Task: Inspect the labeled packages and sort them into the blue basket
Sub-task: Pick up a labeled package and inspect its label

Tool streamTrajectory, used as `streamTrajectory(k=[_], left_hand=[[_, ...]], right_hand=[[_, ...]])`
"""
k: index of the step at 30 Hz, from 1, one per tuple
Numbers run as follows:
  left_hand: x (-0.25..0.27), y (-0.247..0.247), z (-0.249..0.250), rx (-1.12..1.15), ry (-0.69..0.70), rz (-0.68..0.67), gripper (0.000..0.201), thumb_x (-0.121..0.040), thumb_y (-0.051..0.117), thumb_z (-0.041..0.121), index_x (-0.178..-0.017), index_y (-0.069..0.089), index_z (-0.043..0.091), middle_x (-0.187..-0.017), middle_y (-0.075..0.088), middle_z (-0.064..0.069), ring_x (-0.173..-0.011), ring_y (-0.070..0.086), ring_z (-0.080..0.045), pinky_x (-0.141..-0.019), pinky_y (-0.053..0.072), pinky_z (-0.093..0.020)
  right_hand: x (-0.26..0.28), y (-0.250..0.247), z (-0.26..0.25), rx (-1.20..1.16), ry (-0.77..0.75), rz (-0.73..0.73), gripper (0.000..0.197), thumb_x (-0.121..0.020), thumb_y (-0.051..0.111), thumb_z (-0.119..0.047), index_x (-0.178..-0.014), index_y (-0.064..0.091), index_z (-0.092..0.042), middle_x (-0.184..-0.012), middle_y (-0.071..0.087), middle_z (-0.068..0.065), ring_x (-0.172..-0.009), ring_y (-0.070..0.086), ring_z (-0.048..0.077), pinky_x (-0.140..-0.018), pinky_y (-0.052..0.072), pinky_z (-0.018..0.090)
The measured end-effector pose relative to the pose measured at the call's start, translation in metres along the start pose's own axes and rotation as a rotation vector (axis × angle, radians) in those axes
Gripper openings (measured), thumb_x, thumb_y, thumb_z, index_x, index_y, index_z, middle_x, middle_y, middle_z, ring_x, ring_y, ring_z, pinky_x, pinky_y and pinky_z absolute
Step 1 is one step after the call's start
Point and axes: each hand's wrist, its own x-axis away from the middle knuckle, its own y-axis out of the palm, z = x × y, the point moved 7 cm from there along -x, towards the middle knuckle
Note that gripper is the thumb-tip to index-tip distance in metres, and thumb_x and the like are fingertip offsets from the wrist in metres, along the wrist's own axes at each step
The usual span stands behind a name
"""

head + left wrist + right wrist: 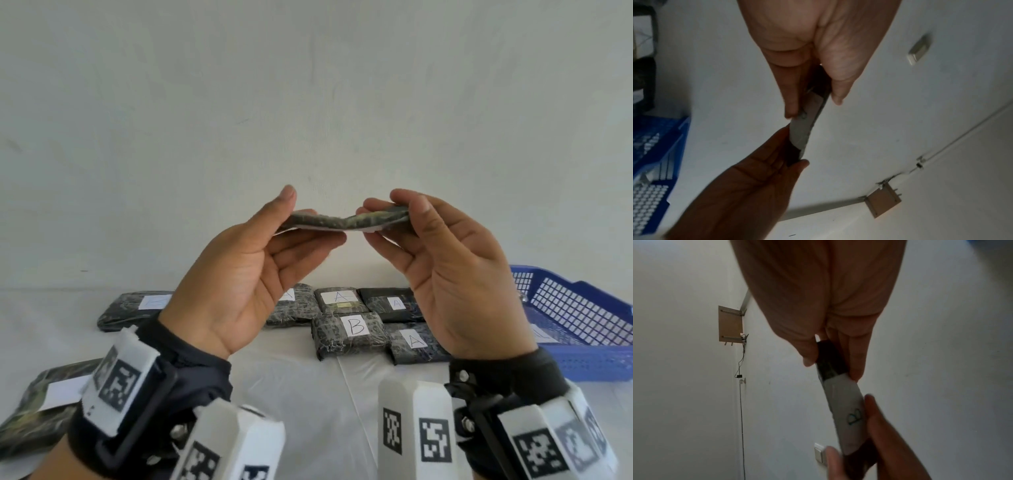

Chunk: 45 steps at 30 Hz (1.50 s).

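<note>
Both hands hold one thin dark package [346,221] up in front of the wall, edge-on to the head view. My left hand [260,260] pinches its left end between thumb and fingers; my right hand [442,260] pinches its right end. The right wrist view shows the package [844,404] with a white label bearing a letter B on its underside. In the left wrist view the package [805,128] spans between the left hand [809,56] and the right hand [756,186]. The blue basket [579,318] sits on the table at the right.
Several dark wrapped packages lie on the white table below the hands, most labelled A [339,299] and one labelled B [352,330]. Another package [130,308] lies at the far left, and one [37,407] at the near left edge.
</note>
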Motion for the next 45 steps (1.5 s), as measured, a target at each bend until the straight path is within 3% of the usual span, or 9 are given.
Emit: streamTrajectory(k=[3, 8, 13, 18, 21, 32, 35, 41, 45], left_hand=[[-0.001, 0.001, -0.002, 0.001, 0.098, 0.032, 0.040, -0.078, 0.069, 0.039, -0.101, 0.070, 0.006, -0.117, 0.076, -0.021, -0.102, 0.078, -0.026, -0.081, 0.064, -0.031], [-0.002, -0.002, 0.001, 0.055, 0.178, 0.073, 0.034, -0.076, 0.069, 0.037, -0.091, 0.069, 0.007, -0.095, 0.080, -0.015, -0.092, 0.080, -0.021, -0.076, 0.063, -0.026], [-0.001, -0.001, 0.002, 0.008, 0.170, 0.060, 0.031, -0.077, 0.070, 0.036, -0.087, 0.069, 0.007, -0.097, 0.079, -0.016, -0.092, 0.079, -0.023, -0.079, 0.064, -0.029], [-0.001, 0.000, 0.002, -0.032, 0.186, 0.046, 0.022, -0.076, 0.071, 0.028, -0.087, 0.071, 0.008, -0.101, 0.080, -0.017, -0.095, 0.079, -0.021, -0.078, 0.063, -0.026], [-0.001, 0.002, 0.000, -0.051, 0.193, 0.038, 0.020, -0.075, 0.072, 0.028, -0.085, 0.072, 0.010, -0.103, 0.080, -0.017, -0.097, 0.079, -0.021, -0.079, 0.063, -0.026], [0.000, -0.001, -0.003, -0.145, 0.193, 0.055, 0.041, -0.064, 0.082, 0.026, -0.097, 0.074, 0.003, -0.104, 0.079, -0.018, -0.099, 0.078, -0.023, -0.078, 0.061, -0.022], [-0.001, -0.001, -0.004, -0.140, 0.179, 0.048, 0.036, -0.067, 0.080, 0.024, -0.097, 0.074, 0.003, -0.104, 0.080, -0.016, -0.099, 0.079, -0.024, -0.078, 0.061, -0.022], [0.000, 0.000, -0.005, -0.061, 0.171, 0.046, 0.020, -0.078, 0.073, 0.029, -0.081, 0.074, 0.010, -0.092, 0.079, -0.012, -0.092, 0.079, -0.021, -0.079, 0.063, -0.026], [0.001, 0.002, -0.002, -0.015, 0.154, 0.037, 0.033, -0.080, 0.067, 0.039, -0.090, 0.069, 0.007, -0.098, 0.080, -0.016, -0.095, 0.079, -0.023, -0.080, 0.064, -0.028]], right_hand=[[0.000, 0.001, 0.001, -0.014, -0.001, 0.048, 0.033, -0.087, 0.060, -0.025, -0.107, 0.066, 0.001, -0.102, 0.078, 0.021, -0.104, 0.076, 0.032, -0.090, 0.063, 0.040], [0.003, 0.011, 0.004, -0.059, 0.023, 0.041, 0.034, -0.086, 0.064, -0.021, -0.112, 0.064, 0.002, -0.109, 0.076, 0.024, -0.112, 0.073, 0.038, -0.095, 0.062, 0.043], [0.001, 0.007, 0.008, -0.004, -0.008, 0.112, 0.028, -0.087, 0.065, -0.019, -0.109, 0.065, 0.000, -0.104, 0.078, 0.021, -0.103, 0.076, 0.032, -0.091, 0.063, 0.041], [0.004, 0.013, 0.007, 0.010, -0.005, 0.110, 0.048, -0.076, 0.074, -0.018, -0.117, 0.061, 0.001, -0.112, 0.073, 0.029, -0.109, 0.075, 0.036, -0.096, 0.062, 0.042], [0.004, 0.011, 0.006, 0.039, -0.046, 0.132, 0.041, -0.078, 0.073, -0.015, -0.115, 0.061, -0.001, -0.102, 0.075, 0.021, -0.098, 0.077, 0.029, -0.091, 0.063, 0.038], [0.008, 0.013, 0.010, 0.270, -0.055, 0.163, 0.064, -0.070, 0.086, -0.029, -0.125, 0.060, -0.010, -0.095, 0.078, 0.001, -0.103, 0.076, 0.025, -0.101, 0.059, 0.049], [0.009, 0.015, 0.011, 0.304, -0.035, 0.151, 0.068, -0.068, 0.087, -0.031, -0.127, 0.058, -0.013, -0.106, 0.079, 0.009, -0.106, 0.076, 0.027, -0.102, 0.058, 0.048], [0.007, 0.011, 0.012, 0.217, -0.031, 0.141, 0.062, -0.075, 0.086, -0.029, -0.127, 0.059, -0.010, -0.108, 0.078, 0.011, -0.109, 0.075, 0.031, -0.101, 0.058, 0.048], [0.006, 0.010, 0.007, 0.104, -0.038, 0.122, 0.033, -0.091, 0.065, -0.022, -0.117, 0.061, -0.003, -0.105, 0.074, 0.020, -0.105, 0.075, 0.029, -0.096, 0.061, 0.048]])
